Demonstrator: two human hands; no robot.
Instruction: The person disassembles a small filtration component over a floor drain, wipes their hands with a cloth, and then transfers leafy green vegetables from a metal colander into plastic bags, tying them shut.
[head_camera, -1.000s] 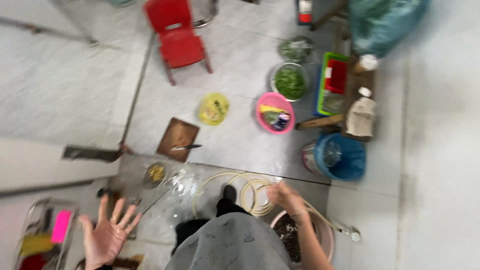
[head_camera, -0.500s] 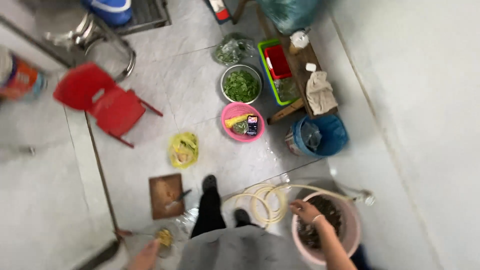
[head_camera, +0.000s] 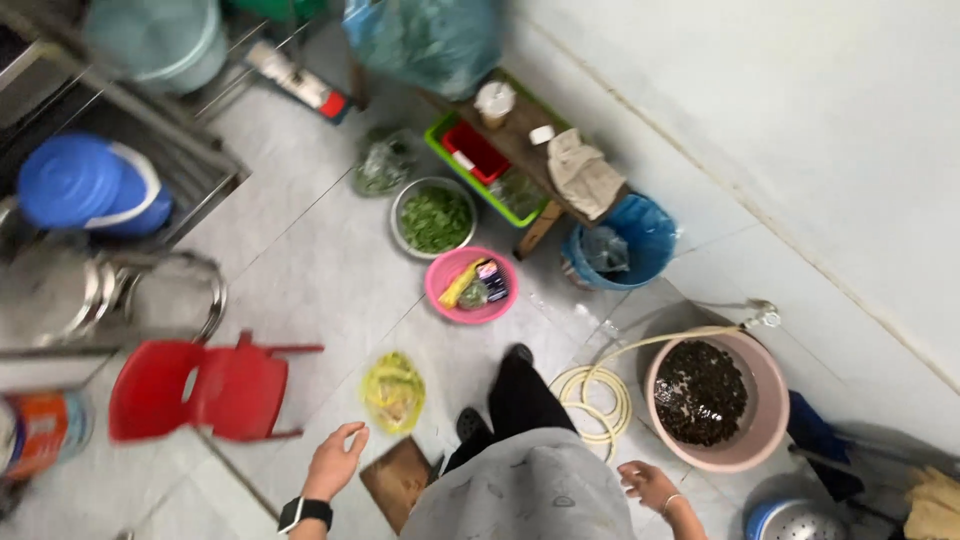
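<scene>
- The left hand (head_camera: 335, 460) hangs low on the left with a dark watch (head_camera: 304, 514) at its wrist, fingers loosely curled and holding nothing. Half a second ago only a sliver of it showed at the bottom edge.
- The nearest things to it are the yellow bag (head_camera: 393, 392) on the floor just beyond the fingertips and the brown wooden board (head_camera: 398, 482) beside the wrist. Neither is touched.
- The right hand (head_camera: 650, 487) hangs open and empty, fingers slightly spread, a thin bangle on its wrist. Earlier it was at the rim of the pink tub (head_camera: 757, 410). It is now drawn back from that rim and touches nothing.
- The pink tub, filled with dark bits in water, stands near the wall. A pale hose (head_camera: 596, 393) runs into it from a coil on the tiles beside the person's dark shoes.
- The view has swung. The red stool (head_camera: 205, 388), upper left before, now sits at the left, level with the yellow bag.
- Further off stand a pink basin (head_camera: 470, 285) of small packets, a metal bowl of greens (head_camera: 434, 217), a blue bucket (head_camera: 620, 243) and a green crate (head_camera: 485, 160) under a low wooden bench.
</scene>
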